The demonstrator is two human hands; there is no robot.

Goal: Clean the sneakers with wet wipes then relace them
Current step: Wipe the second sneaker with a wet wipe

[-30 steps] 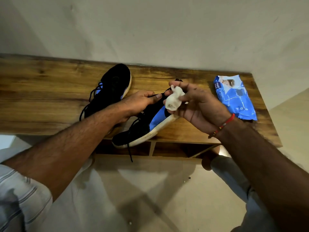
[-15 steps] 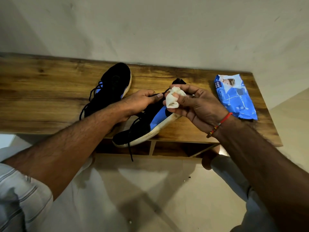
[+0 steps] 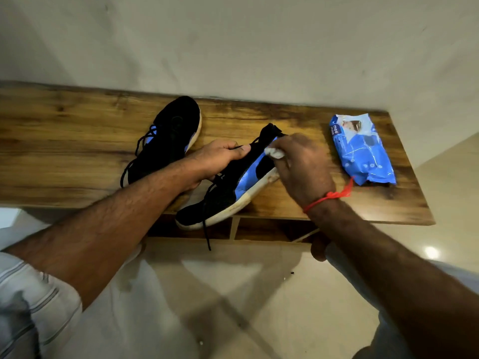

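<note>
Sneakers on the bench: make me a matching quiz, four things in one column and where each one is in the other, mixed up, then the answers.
Things
1. far sneaker
2. near sneaker
3. wipe
4. wipes pack

Places
A. in the right hand, pressed on a shoe
B. lying at the bench's right end
C. gripped by the left hand, toe past the front edge
D. resting untouched near the wall

Pairs: 1-D, 2-C, 3-A, 4-B
</note>
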